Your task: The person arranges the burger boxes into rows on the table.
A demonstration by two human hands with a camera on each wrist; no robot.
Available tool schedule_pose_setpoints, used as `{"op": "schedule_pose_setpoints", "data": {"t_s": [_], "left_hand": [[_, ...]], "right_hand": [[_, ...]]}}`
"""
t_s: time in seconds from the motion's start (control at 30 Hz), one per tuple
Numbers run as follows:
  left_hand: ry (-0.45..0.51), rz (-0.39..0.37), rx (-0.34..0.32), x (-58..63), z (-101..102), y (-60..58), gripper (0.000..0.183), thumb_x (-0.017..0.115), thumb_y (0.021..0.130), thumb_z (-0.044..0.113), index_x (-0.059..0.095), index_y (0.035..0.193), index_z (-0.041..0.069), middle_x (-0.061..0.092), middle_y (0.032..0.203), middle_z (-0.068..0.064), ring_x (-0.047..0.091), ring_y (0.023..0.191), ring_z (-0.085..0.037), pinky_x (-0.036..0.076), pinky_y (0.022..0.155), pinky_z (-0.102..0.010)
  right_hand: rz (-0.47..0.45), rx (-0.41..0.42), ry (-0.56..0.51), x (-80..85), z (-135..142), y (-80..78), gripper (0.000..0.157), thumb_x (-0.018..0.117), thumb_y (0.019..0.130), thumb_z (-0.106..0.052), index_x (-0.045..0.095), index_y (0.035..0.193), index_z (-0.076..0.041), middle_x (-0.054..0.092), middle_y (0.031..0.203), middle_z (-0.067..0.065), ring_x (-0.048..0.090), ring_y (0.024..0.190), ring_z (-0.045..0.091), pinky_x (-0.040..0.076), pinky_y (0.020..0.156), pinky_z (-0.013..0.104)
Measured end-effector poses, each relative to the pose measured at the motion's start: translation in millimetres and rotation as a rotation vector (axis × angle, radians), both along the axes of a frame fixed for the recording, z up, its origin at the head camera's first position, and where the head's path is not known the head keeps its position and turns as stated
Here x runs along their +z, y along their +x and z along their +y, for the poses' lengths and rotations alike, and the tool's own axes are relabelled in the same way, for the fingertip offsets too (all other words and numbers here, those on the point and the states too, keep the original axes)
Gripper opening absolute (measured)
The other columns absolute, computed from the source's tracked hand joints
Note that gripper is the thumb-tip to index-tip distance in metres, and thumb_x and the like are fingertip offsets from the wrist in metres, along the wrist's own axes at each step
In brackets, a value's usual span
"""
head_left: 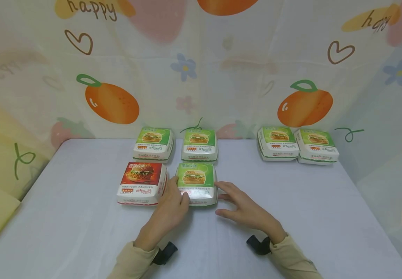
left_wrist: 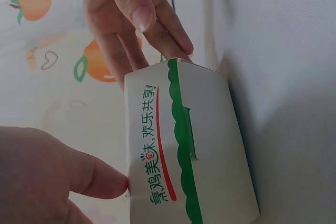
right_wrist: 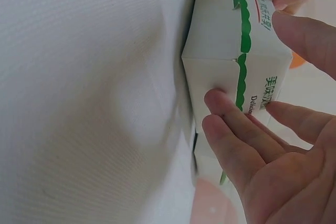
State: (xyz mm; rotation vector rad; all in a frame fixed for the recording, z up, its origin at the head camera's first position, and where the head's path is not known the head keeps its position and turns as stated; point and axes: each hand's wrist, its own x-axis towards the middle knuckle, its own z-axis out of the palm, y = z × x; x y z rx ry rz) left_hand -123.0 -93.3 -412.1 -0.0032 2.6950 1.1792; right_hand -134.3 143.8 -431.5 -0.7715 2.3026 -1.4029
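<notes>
Green-and-white burger box (head_left: 196,180) on the worktop (head_left: 82,224), directly between the person's hands and beside the red burger box (head_left: 140,180); its near-square top shows no clear long axis. Both hands touch it: the left (head_left: 169,207) laps its left edge, grip impossible to tell, while the right (head_left: 246,207) meets its right side, fingers loosely spread.

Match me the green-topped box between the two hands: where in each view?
Head: green-topped box sits just below centre.
Left wrist: box right of centre, cut by the bottom edge.
Right wrist: box upper right, fingers touching its side.
Shared landmark: right hand, at the top in left wrist.
</notes>
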Motion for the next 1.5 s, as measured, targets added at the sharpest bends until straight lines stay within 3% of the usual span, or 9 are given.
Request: {"op": "schedule_pose_setpoints", "data": {"t_s": [0.63,0.93,1.07,1.3,1.5], "left_hand": [[-0.04,0.038,-0.025,1.6,-2,1.5,0.065,0.046,0.1,0.019,0.016,0.152,-0.004,0.032,0.153,-0.022,0.034,0.141,-0.032,0.03,0.118,-0.056],[-0.092,0.155,-0.031,9.5,0,7.2,0.058,0.052,0.098,0.021,0.028,0.147,-0.001,0.043,0.134,-0.014,0.043,0.121,-0.027,0.04,0.11,-0.051],[-0.101,0.189,-0.034,11.3,1,8.1,0.059,0.053,0.098,0.022,0.029,0.147,-0.002,0.044,0.137,-0.016,0.045,0.124,-0.028,0.039,0.112,-0.052],[-0.101,0.311,-0.043,9.9,6,9.9,0.06,0.058,0.096,0.02,0.035,0.145,-0.005,0.045,0.143,-0.022,0.044,0.135,-0.033,0.035,0.116,-0.052],[-0.095,0.348,-0.035,15.0,12,11.7,0.06,0.058,0.096,0.021,0.033,0.147,-0.001,0.039,0.149,-0.018,0.041,0.135,-0.03,0.035,0.117,-0.051]], "right_hand": [[0.046,-0.011,0.027,-0.1,2,-0.6,0.074,0.073,0.09,-0.016,0.034,0.153,-0.01,0.038,0.153,0.016,0.055,0.13,0.034,0.047,0.107,0.041],[0.062,-0.045,0.084,4.9,9,-4.0,0.07,0.073,0.091,-0.022,0.038,0.15,-0.009,0.042,0.151,0.016,0.056,0.129,0.034,0.048,0.106,0.044],[0.062,-0.058,0.099,8.3,12,-5.4,0.069,0.073,0.09,-0.025,0.04,0.149,-0.008,0.044,0.151,0.016,0.056,0.13,0.033,0.048,0.106,0.046],[0.073,-0.085,0.129,11.0,18,-5.2,0.066,0.072,0.091,-0.029,0.043,0.147,-0.008,0.047,0.149,0.014,0.055,0.13,0.034,0.048,0.105,0.05],[0.085,-0.124,0.152,15.0,26,-5.6,0.064,0.071,0.091,-0.031,0.045,0.147,-0.013,0.05,0.147,0.015,0.055,0.129,0.035,0.048,0.105,0.053]]}}
